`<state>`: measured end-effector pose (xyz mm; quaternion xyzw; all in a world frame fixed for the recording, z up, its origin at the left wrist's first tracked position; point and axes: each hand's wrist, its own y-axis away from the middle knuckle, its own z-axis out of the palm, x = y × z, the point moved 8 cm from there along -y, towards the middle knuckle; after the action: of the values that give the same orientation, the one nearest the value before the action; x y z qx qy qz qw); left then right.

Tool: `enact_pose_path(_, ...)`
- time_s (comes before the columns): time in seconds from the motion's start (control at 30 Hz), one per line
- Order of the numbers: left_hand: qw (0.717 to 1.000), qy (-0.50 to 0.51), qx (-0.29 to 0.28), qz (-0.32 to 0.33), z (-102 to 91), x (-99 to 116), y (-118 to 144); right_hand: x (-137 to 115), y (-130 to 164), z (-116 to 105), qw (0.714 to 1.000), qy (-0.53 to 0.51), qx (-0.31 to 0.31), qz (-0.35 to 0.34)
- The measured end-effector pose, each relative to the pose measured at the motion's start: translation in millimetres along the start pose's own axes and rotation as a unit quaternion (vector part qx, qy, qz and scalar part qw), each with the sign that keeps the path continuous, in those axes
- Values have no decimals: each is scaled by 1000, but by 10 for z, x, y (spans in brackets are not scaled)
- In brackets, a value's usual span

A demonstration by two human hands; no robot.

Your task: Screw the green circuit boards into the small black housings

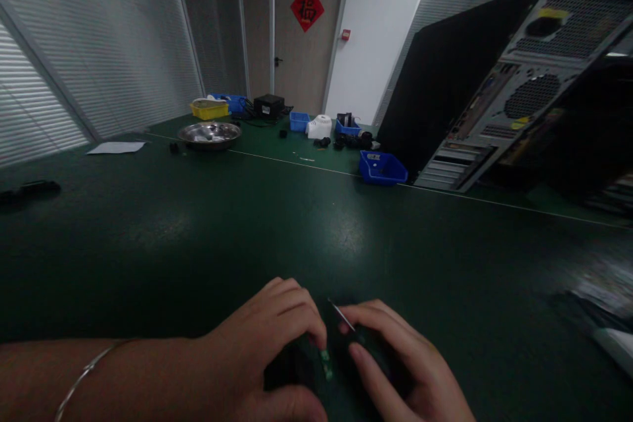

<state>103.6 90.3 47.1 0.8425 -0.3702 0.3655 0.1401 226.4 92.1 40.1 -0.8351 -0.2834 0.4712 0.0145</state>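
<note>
At the bottom centre, my left hand (277,336) is curled, its fingertips on a small green piece (326,365) that looks like a circuit board. Something dark, too dim to name, lies in the shadow between that thumb and fingers. Just to the right, my right hand (395,362) is closed around a screwdriver (342,315) with a thin metal shaft and a dark handle. Its tip points up and left, apart from the green piece. Part of the handle is hidden by the fingers.
A computer case (459,92) stands tilted at the right, beside a blue bin (380,168). Farther back are a metal bowl (210,138), a yellow basket (210,110), a white device (319,126) and a black box (269,105). Blurred plastic bags (606,287) lie at the right edge.
</note>
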Motion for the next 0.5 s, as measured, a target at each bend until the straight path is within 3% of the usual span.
enact_pose_path(0.13,987,-118,-58,-91,67,-36,-29,92,46,128,997,21,-59,40)
enact_pose_path(0.27,982,-116,-98,-114,115,-28,-37,148,74,241,988,80,-114,61)
enact_pose_path(0.37,990,-68,-70,-105,87,-45,-32,123,68,257,986,115,-115,39)
enact_pose_path(0.5,996,50,8,-70,61,-151,-10,133,75,238,990,93,-101,33)
